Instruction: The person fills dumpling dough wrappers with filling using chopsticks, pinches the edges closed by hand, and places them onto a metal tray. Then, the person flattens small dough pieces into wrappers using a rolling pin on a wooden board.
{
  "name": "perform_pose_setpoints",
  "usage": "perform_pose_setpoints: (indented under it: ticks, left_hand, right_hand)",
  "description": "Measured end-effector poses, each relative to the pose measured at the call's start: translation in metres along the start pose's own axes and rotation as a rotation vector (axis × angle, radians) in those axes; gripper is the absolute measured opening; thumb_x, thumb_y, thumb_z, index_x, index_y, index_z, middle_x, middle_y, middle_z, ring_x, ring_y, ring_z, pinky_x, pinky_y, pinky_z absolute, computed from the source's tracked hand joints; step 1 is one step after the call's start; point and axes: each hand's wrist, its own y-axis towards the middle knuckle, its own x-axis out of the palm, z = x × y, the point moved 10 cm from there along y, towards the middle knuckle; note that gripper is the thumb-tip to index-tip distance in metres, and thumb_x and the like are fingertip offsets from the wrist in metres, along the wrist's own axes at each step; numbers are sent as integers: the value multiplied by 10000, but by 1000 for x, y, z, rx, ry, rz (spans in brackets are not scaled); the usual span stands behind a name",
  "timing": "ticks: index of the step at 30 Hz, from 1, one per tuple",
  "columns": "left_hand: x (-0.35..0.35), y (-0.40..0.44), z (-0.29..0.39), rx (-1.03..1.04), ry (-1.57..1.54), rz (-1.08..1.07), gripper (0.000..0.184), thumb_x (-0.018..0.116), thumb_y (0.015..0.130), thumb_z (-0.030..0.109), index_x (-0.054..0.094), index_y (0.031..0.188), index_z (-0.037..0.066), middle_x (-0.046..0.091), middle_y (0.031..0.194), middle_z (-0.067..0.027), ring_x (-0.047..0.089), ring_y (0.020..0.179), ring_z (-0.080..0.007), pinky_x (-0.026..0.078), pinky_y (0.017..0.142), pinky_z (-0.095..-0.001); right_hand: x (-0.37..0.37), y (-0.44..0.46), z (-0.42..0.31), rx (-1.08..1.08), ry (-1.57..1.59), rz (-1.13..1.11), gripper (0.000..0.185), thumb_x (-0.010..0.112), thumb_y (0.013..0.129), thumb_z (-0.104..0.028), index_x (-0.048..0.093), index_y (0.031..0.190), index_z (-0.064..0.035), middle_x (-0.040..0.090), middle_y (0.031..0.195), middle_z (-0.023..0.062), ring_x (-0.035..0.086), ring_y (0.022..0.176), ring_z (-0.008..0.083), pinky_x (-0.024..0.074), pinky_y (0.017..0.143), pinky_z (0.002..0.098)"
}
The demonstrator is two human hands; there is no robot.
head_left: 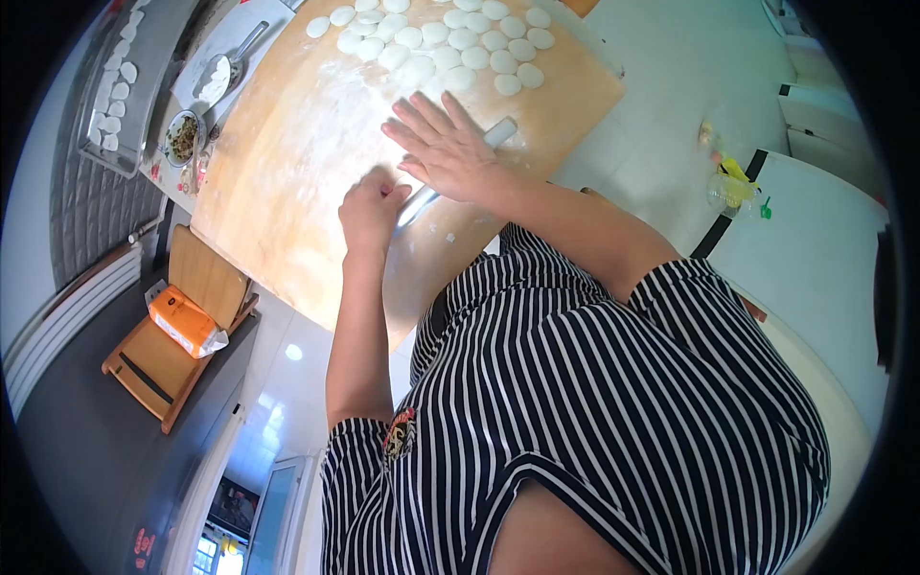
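A white rolling pin (498,132) lies slantwise on the floury wooden board (278,172). Across its middle rests my right hand (443,151), palm down, with its fingers stretched out and apart. My left hand (372,213) is beside the pin's lower end, its fingers curled closed; what they hold, if anything, is hidden. Many flat round dough pieces (462,39) cover the far part of the board, beyond my right hand.
Left of the board are a bowl of filling (182,137), a bowl with white contents and a handle (218,79), and a metal tray (134,125) of dough pieces. An orange package (182,319) lies on a wooden chair (203,264) at lower left.
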Motion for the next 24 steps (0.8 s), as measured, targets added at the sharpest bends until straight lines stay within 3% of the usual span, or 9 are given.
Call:
perform_pose_setpoints:
  ticks: [5,7,9,13,15,17,21,23,24]
  left_hand:
    - [-5,-10,-1,195,75,140,198,757,811,217,677,876,48,701,828,-127,656,821,-343,495,752,-440]
    - [6,-21,-42,-156,-259,45,211,755,825,217,700,926,41,719,860,-138,677,813,-334,513,765,-422]
    - [8,-21,-49,-171,-354,13,253,743,844,264,716,951,37,727,882,-154,692,808,-323,525,773,-406]
    - [6,-5,-24,-143,-62,-97,283,734,838,333,715,939,70,729,880,-128,681,829,-339,515,777,-424]
    - [-6,1,7,161,139,105,252,749,810,315,694,869,76,710,828,-123,662,805,-354,499,757,-453]
    - [-6,-2,2,190,137,135,249,759,788,286,664,815,58,689,787,-127,647,770,-358,489,733,-474]
    - [-5,-26,-50,-120,-122,148,257,744,830,259,683,874,14,705,821,-152,661,759,-342,520,736,-415]
    - [30,-34,-86,-319,-529,-59,280,735,854,276,688,885,2,697,810,-176,661,753,-341,520,732,-394]
    - [21,-34,-75,-301,-362,-114,271,735,862,265,680,889,2,686,800,-183,652,737,-340,510,714,-397]
  right_hand:
    - [-7,-62,-3,1,34,-164,686,554,933,-471,448,1469,-57,398,1559,124,331,1460,289,208,1192,551]
    - [-6,-88,-7,-41,193,-272,653,616,894,-454,529,1397,-47,464,1502,99,370,1424,282,239,1171,563]
    - [-7,-84,-7,-54,222,-228,646,627,874,-455,549,1376,-56,476,1492,89,378,1418,282,246,1168,559]
    - [2,-18,-9,-57,19,-81,641,596,903,-465,501,1439,-125,456,1515,67,328,1453,285,241,1174,550]
    - [2,1,-4,1,62,4,611,572,917,-475,526,1428,-144,447,1525,66,336,1449,283,237,1177,553]
    - [-12,-22,-6,-15,32,-15,644,568,910,-489,521,1428,-110,444,1527,76,357,1437,289,238,1176,559]
    - [-1,-90,-8,-60,136,-258,736,549,928,-499,410,1494,-49,392,1569,91,315,1472,284,199,1207,542]
    - [5,-92,-9,-71,210,-316,753,550,923,-511,411,1488,-32,395,1568,93,317,1471,286,203,1206,542]
    - [3,-77,-10,-78,126,-248,746,540,927,-520,411,1493,-51,394,1568,95,316,1470,288,196,1207,541]
